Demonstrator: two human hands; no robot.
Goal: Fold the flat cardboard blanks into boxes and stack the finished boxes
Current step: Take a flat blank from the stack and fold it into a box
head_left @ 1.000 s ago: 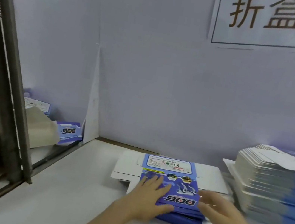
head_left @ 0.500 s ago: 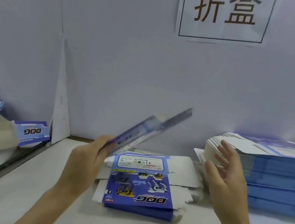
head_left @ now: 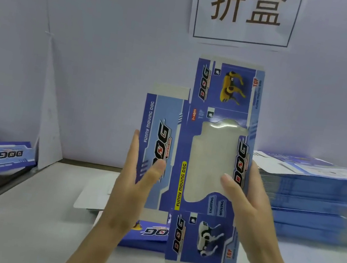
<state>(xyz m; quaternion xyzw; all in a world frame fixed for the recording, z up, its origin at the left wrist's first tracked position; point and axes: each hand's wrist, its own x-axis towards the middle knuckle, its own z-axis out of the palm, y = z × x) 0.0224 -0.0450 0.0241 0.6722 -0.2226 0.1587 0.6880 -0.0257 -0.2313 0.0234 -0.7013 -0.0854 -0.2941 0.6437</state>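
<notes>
Blank (head_left: 179, 146) held up off tabletop (head_left: 24, 221), long axis vertical, printed face twd camera; left hand (head_left: 132, 189) pinches L edge, right hand (head_left: 245, 204) pinches R edge, both equally near

— How are the arms placed?
— Both forearms reach upward. The left hand (head_left: 133, 184) pinches the cardboard blank (head_left: 221, 89) at its left edge, thumb in front, fingers behind.
— And the right hand (head_left: 246, 197)?
— Same pinch, on the right edge.

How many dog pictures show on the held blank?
2 on the held blank: a yellow dog on its upper flap, a white dog on its lower flap. Its back is hidden.
</notes>
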